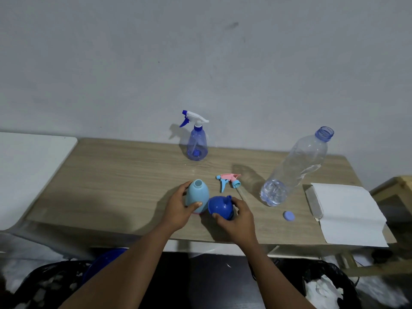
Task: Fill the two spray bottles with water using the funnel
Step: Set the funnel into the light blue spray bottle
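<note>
1. Funnel (220, 207): dark blue, gripped by right hand (238, 219), thumb on near rim, fingers curled over far side. Close beside pale bottle (198, 196), near front edge of tabletop (111, 175). Lifted or resting: cannot tell.
2. Pale bottle: upright, neck open. Left hand (178, 210) wrapped round body, thumb across front. Probably held to stop tipping while funnel goes in.
3. Sprayer (229, 179), pink and blue: lying just behind the bottle, presumably set aside to free the neck.
4. Water bottle (294, 168): to the right, uncapped, a little water at bottom. Cap (289, 216) on tabletop in front. Looks ready for pouring.
5. Clear bottle (197, 144): at rear by wall, trigger head on. Fill level unclear.
6. Step judged: seating funnel spout in pale bottle neck. Pouring not yet begun.
</note>
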